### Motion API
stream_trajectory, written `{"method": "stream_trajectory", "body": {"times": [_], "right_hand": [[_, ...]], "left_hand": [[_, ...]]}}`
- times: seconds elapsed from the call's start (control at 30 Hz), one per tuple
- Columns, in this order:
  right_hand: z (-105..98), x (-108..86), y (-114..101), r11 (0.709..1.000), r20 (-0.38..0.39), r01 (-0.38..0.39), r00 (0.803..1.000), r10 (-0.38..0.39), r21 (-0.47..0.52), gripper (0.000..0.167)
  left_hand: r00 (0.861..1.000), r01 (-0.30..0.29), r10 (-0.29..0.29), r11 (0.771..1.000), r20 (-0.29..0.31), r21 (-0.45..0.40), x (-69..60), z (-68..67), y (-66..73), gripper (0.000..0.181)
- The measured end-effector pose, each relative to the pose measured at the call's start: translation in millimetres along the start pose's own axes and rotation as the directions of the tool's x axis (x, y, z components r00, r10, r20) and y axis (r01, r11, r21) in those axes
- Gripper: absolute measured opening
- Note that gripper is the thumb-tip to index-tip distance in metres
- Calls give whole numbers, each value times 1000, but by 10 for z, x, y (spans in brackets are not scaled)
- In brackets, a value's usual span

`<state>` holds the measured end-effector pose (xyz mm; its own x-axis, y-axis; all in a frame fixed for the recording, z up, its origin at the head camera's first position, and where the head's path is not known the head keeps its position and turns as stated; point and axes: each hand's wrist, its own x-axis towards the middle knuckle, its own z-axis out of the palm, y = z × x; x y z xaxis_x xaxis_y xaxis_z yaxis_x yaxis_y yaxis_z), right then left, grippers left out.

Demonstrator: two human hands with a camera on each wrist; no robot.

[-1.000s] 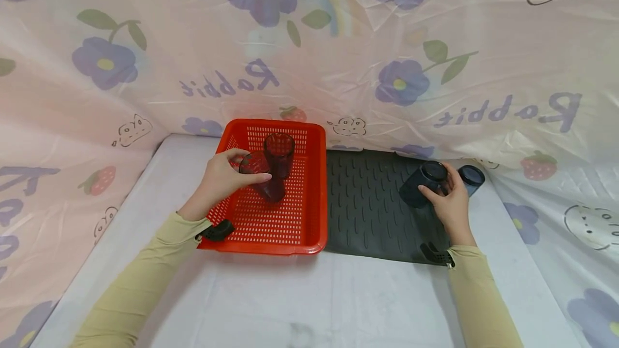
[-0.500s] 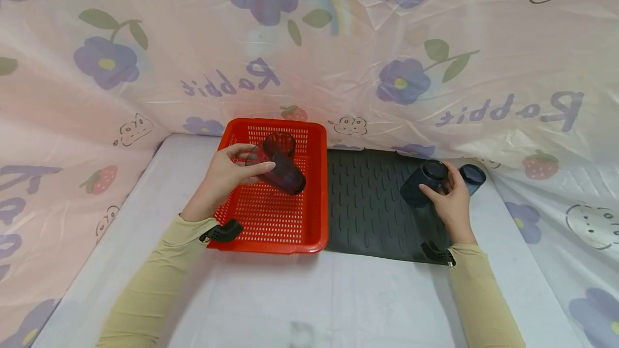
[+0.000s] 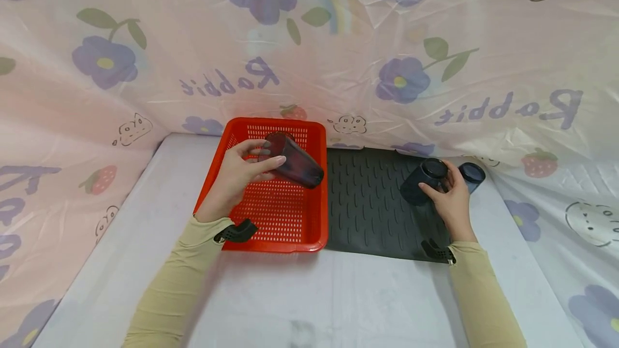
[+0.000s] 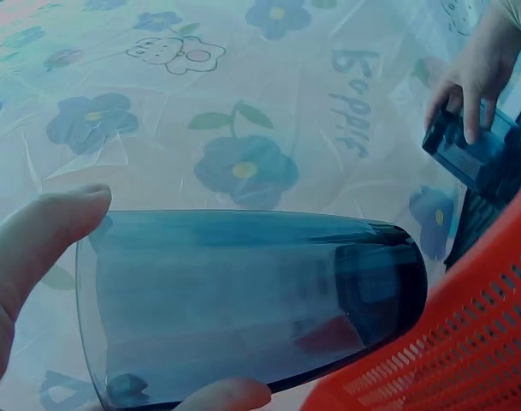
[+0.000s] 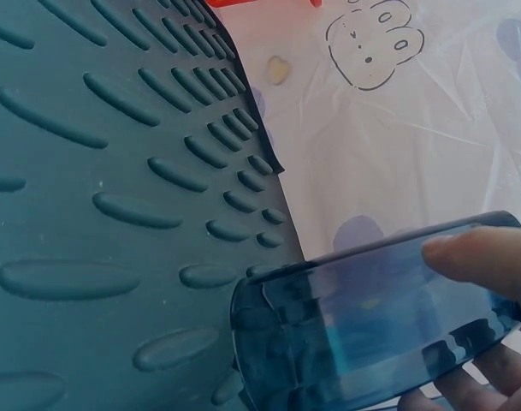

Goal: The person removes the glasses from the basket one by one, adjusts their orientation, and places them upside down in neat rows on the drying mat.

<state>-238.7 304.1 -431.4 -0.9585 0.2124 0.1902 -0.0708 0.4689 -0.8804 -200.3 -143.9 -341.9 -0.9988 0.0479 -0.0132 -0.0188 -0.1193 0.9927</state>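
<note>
My left hand point(image 3: 237, 173) holds a dark, see-through drinking glass point(image 3: 302, 165) by its rim end, thumb on one side and fingers on the other. That glass tilts above the red basket, its base pointing right and down. Behind it, a second glass point(image 3: 280, 135) in the basket is mostly hidden. Over on the dark ribbed mat point(image 3: 365, 203), my right hand point(image 3: 453, 203) grips a dark blue glass point(image 3: 416, 186) near its base, which faces up. In the right wrist view, this glass point(image 5: 371, 317) has its mouth end at the mat.
The red perforated basket point(image 3: 323, 208) stands directly left of the mat. Another upturned blue glass point(image 3: 473, 175) stands just beyond my right hand, at the mat's right side. A patterned curtain point(image 3: 338, 69) hangs behind the white tabletop point(image 3: 271, 294).
My left hand has lifted the glass from the basket and moved it right, swinging its base toward the mat. My right hand and its glass have stayed in place.
</note>
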Motion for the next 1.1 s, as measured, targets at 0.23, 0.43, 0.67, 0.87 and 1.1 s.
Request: {"method": "stream_trajectory", "body": {"times": [0.23,0.43,0.67,0.87,1.1], "right_hand": [[0,-3,1,1000,-5,3,1000,-3,-19,80],[2,1,18,1000,-12,13,1000,-13,-15,80],[15,26,33,1000,2,14,1000,-13,-5,80],[9,25,28,1000,-3,15,1000,-15,-5,80],[-3,6,-2,1000,-1,13,1000,-13,-19,78]], "left_hand": [[1000,-5,5,998,6,-70,23,126,-10,52],[1000,-7,4,993,-27,-116,64,213,-64,52],[997,-26,10,977,-73,-212,122,336,-117,50],[996,-21,-8,953,-93,-304,169,502,-136,52],[995,-28,-9,934,-100,-357,215,679,-170,46]]}}
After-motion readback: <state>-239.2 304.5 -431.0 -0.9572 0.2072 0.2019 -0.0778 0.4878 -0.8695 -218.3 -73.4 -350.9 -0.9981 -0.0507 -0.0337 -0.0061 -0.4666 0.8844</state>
